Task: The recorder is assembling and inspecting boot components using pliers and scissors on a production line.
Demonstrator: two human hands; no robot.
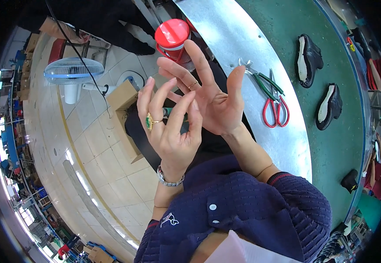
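My left hand (173, 131) is raised over my lap, with a green-stone ring and a wristwatch (171, 180) on it. Its thumb and index fingertips press together in a pinch, while the other fingers curve loosely. Whatever might be in that pinch is too small to make out. Just behind and to the right, my right hand (216, 98) is held palm up, open, fingers spread and nothing on the palm. On the metal bench to the right lie green-handled pliers (262, 83) and red-handled scissors (276, 109), touching neither hand.
The shiny metal bench (243, 30) borders a green belt (330, 166) carrying several black shoes (309, 61). A red-lidded bucket (173, 35) stands ahead. A cardboard box (125, 98) and a fan (73, 72) are to the left. Another person in dark clothes (98, 19) is farther off.
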